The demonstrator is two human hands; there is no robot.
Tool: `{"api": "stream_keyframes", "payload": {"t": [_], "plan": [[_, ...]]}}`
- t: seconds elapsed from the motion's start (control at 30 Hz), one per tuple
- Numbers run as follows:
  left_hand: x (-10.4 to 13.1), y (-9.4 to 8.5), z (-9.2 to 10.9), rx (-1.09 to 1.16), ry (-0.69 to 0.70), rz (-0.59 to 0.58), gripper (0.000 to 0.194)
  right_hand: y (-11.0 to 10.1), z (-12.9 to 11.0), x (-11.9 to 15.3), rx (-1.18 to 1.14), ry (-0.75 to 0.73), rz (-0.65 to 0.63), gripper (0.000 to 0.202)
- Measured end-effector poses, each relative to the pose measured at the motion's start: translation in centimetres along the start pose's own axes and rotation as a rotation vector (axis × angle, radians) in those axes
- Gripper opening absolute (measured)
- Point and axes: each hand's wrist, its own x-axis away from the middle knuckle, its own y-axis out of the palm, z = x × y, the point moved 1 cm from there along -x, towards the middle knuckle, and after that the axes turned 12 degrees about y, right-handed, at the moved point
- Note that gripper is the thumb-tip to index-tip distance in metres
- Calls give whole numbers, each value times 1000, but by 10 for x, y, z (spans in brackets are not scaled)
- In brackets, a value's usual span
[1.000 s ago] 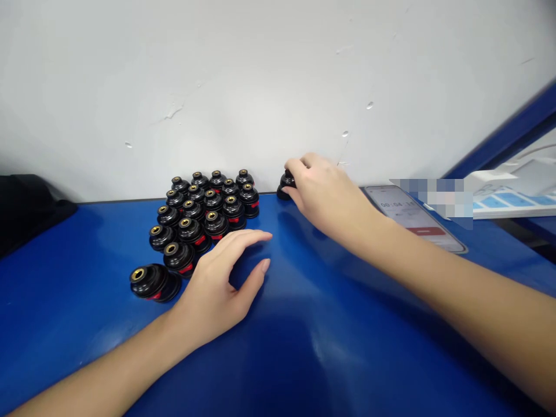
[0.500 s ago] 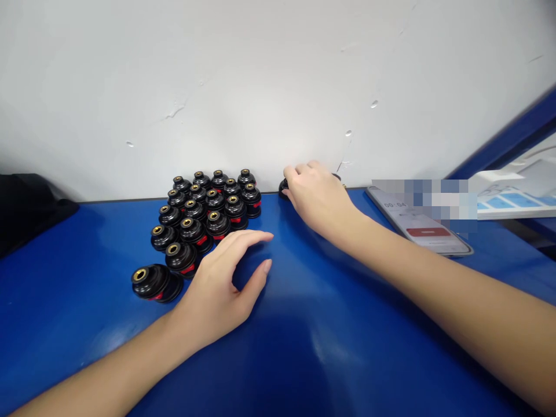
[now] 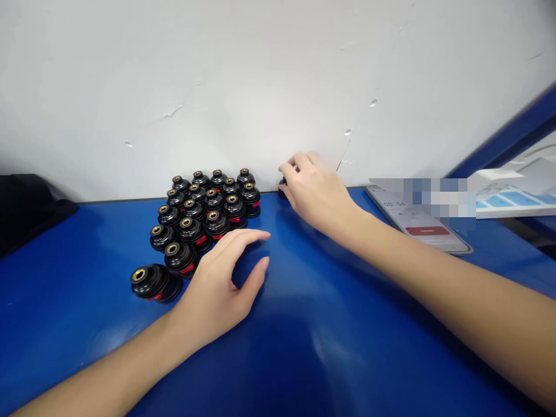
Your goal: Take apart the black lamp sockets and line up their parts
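My right hand (image 3: 319,188) is at the foot of the wall, its fingers curled round a black lamp holder (image 3: 282,186). Most of that piece is hidden behind the fingers. My left hand (image 3: 223,281) rests over the blue table, thumb and fingers apart in a wide curve with nothing between them. Beside it on the left, several black lamp holders stand close together in rows, with brass-threaded holes on top and red marks on their sides. The nearest lamp holder (image 3: 156,282) sits at the front left of the group and leans slightly.
A white wall (image 3: 260,87) rises behind the blue table (image 3: 295,347). On the right lies a phone (image 3: 417,220) showing a timer, partly blurred out. Beyond it are white and blue printed sheets (image 3: 516,201) and a blue frame bar. Dark cloth (image 3: 30,208) lies at the left edge.
My right hand has shifted slightly up, its fingers lifting a little. A dark piece with a brass bit seen beyond that hand is now out of sight. My left hand has barely moved.
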Motion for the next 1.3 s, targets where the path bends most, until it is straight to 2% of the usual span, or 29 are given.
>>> {"api": "stream_keyframes", "payload": {"t": [0.13,0.23,0.33,0.47,0.67,0.83,0.93,1.03,1.13,1.3], "plan": [[0,0,0,-16,7,5,28,2,-6,4,-372,-242,25,45],[0,0,0,-22,4,11,29,5,-10,10,-515,-299,-8,52],[0,0,-1,-15,2,14,29,1,-11,16,-542,-233,-75,47],[-1,0,0,17,4,6,27,-15,-9,26,-568,-96,-160,37],[-1,0,0,23,-23,4,28,-35,-9,54,-690,41,-194,27],[1,2,-1,87,-83,13,32,-43,-11,81,-803,130,-184,33],[3,4,-2,138,-111,30,34,-40,-13,93,-857,178,-214,42],[5,5,-4,159,-115,41,35,-29,-15,100,-846,190,-277,42],[6,5,-4,175,-96,34,43,-21,-17,104,-820,129,-229,37],[5,5,-4,168,-59,-6,61,-23,-16,105,-925,53,-171,50]]}}
